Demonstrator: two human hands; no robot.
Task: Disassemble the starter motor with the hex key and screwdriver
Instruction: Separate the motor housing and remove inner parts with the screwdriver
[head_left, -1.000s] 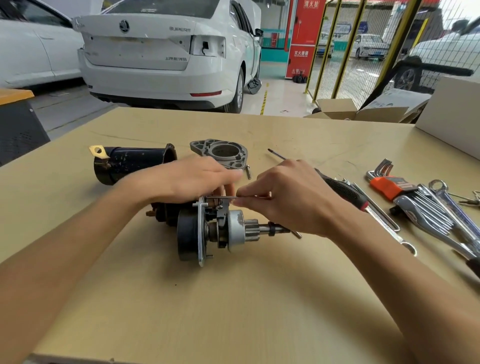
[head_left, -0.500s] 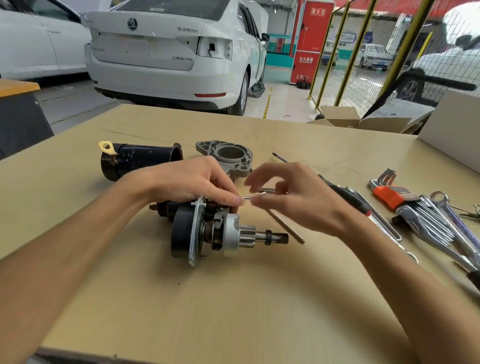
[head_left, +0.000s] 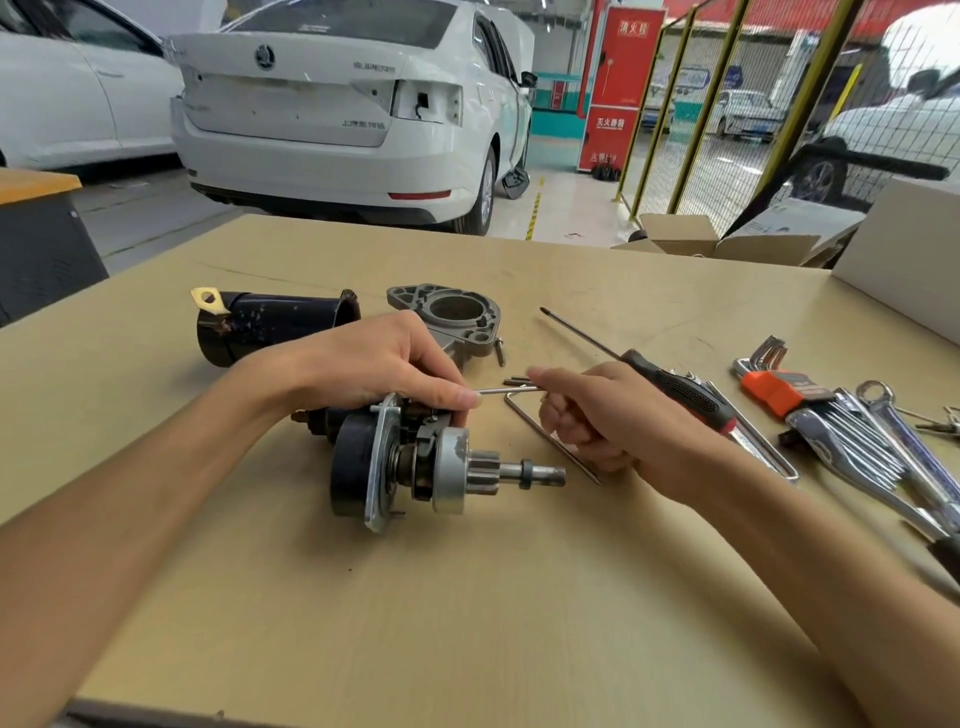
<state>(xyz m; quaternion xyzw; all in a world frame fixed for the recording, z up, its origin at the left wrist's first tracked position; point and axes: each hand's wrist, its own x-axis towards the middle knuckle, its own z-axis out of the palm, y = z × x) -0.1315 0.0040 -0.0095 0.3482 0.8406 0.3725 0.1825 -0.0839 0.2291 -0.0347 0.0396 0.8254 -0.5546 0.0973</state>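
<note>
**Pulling a long pin out of the starter motor**

Near the middle of the frame, the starter motor (head_left: 415, 462) lies on its side on the table (head_left: 467, 623), with its shaft and little gear pointing right. The left hand (head_left: 374, 369) sits on top of it, fingers curled around the upper part. This likely keeps the motor from rolling.

Just to the right, the right hand (head_left: 597, 415) pinches a thin metal rod (head_left: 493, 389) that runs to the left fingertips. I think it is a long pin coming out of the motor, but I cannot be sure. A bent hex key (head_left: 550, 441) lies on the table under this hand.

Farther right lie the screwdriver (head_left: 675, 387) and a hex key set (head_left: 784, 395), close enough to grab. Farther back rest the black housing (head_left: 270, 327) and the grey end cover (head_left: 457, 317), already off.
</note>
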